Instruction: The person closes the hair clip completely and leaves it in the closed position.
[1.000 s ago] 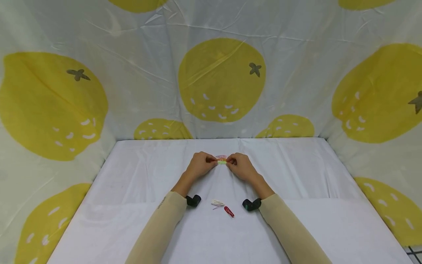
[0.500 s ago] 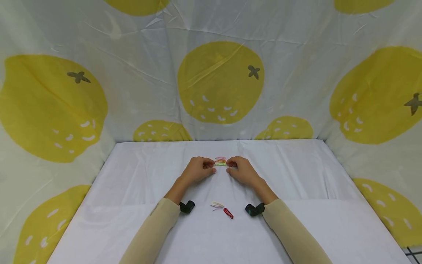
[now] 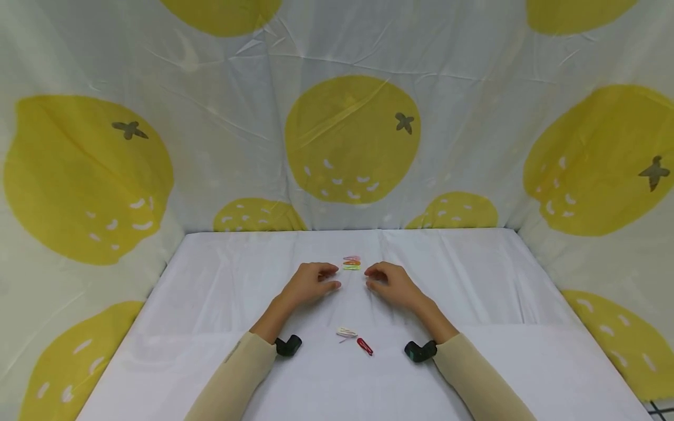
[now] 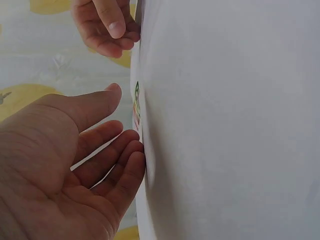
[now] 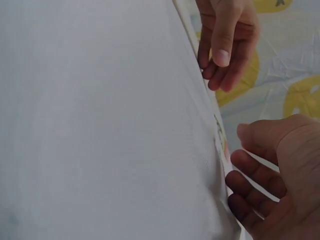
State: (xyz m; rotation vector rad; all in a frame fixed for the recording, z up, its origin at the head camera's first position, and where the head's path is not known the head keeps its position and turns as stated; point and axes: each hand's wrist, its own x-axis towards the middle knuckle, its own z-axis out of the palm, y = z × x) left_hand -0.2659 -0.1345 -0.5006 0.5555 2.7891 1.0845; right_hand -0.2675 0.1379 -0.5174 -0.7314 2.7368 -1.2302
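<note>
Three snap hair clips lie stacked in a short column toward the far side of the table: a pink clip (image 3: 351, 258), an orange clip (image 3: 351, 263) and a yellow-green clip (image 3: 351, 268). My left hand (image 3: 312, 284) is just left of them, thumb and fingers parted and holding nothing. On the other side my right hand (image 3: 392, 283) has its fingers loosely bent, also holding nothing. Both wrist views show the hands apart, with the clips seen edge-on as thin coloured slivers. Closer to me lie a red hair clip (image 3: 364, 346) and a cream clip (image 3: 346, 331).
A thin purplish clip (image 3: 348, 338) lies beside the cream one, between the forearms. White cloth (image 3: 447, 374) covers the table, with folds and a crease across it. A lemon-print curtain (image 3: 474, 134) closes off the back and sides.
Both hands have let go of the yellow-green clip and drawn back toward me and apart. The clips in the column stay in place, now fully uncovered.
</note>
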